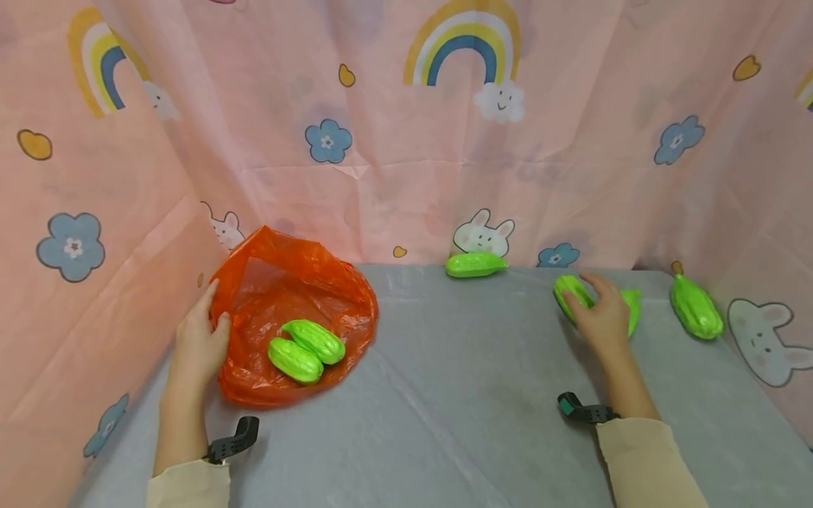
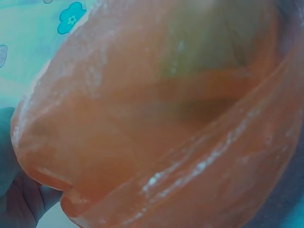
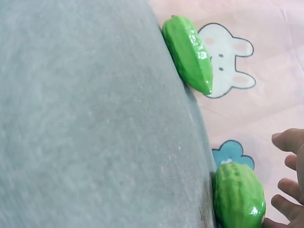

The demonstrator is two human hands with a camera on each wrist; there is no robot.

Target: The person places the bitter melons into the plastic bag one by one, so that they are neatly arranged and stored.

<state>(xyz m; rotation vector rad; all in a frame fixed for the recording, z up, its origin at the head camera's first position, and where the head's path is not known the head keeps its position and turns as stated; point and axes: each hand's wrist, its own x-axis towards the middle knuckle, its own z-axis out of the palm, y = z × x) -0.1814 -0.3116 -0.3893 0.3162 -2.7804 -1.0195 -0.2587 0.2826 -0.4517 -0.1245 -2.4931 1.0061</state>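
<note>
My left hand [image 1: 200, 346] holds the left rim of an orange plastic bag [image 1: 362, 303], whose mouth gapes open. Two glossy green ribbed gourds [image 1: 311, 340] lie side by side inside it. In the left wrist view the bag [image 2: 118, 123] fills most of the picture, with part of the hand [image 2: 28, 194] at its lower left edge. My right hand [image 1: 603, 314], fingers spread, is over a green gourd [image 1: 569, 291] at the back right. In the right wrist view, fingertips show beside this gourd [image 3: 239, 197]. Another green piece [image 1: 631, 303] is partly hidden behind the hand.
One more green gourd [image 1: 475, 265] lies against the back cloth [image 1: 381, 197]. Another gourd [image 1: 697, 307] with a brown stem lies at the far right by the side cloth. Grey cloth [image 1: 432, 395] covers the table, and printed pink cloth encloses its back and sides.
</note>
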